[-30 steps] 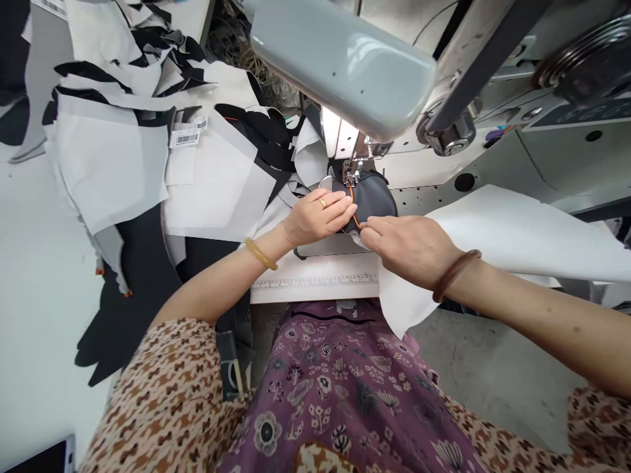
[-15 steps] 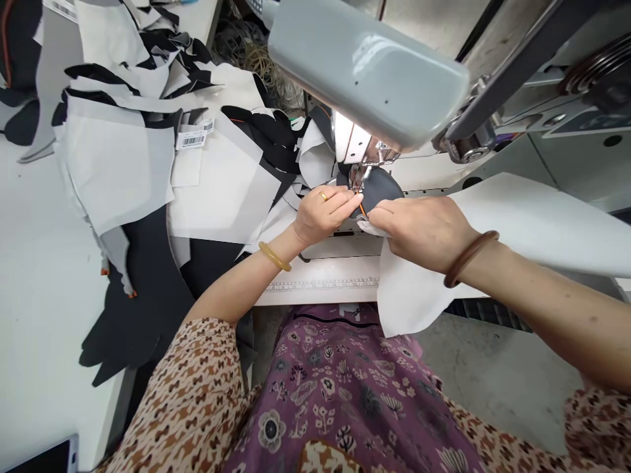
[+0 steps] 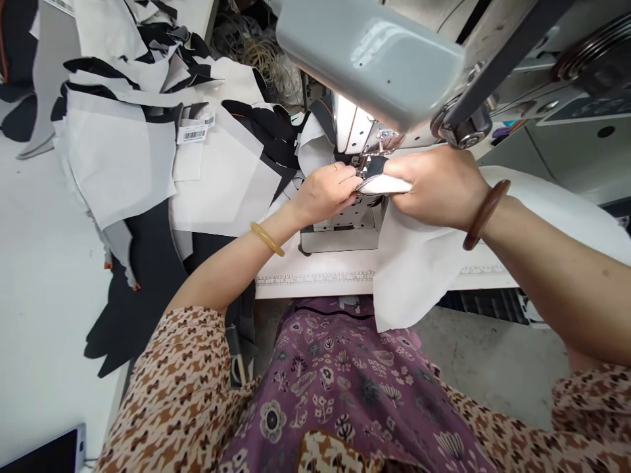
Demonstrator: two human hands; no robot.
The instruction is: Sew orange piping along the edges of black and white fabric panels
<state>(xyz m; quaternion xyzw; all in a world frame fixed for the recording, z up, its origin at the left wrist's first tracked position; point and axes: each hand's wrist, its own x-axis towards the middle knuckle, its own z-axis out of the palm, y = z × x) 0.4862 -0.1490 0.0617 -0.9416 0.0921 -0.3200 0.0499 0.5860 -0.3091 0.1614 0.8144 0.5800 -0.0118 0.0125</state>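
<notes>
A white table (image 3: 39,276) strewn with cut white and black fabric pieces (image 3: 148,157) runs along the left, a tangle of cords (image 3: 256,56) lies behind it, and bare grey concrete floor (image 3: 493,368) shows below under even, bright light.

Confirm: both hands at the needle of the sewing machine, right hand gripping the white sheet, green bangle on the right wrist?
Not quite. The head view shows the bangle on the right wrist is dark brown. The rest holds: left hand and right hand are at the sewing machine needle, the right gripping the white sheet.
</notes>
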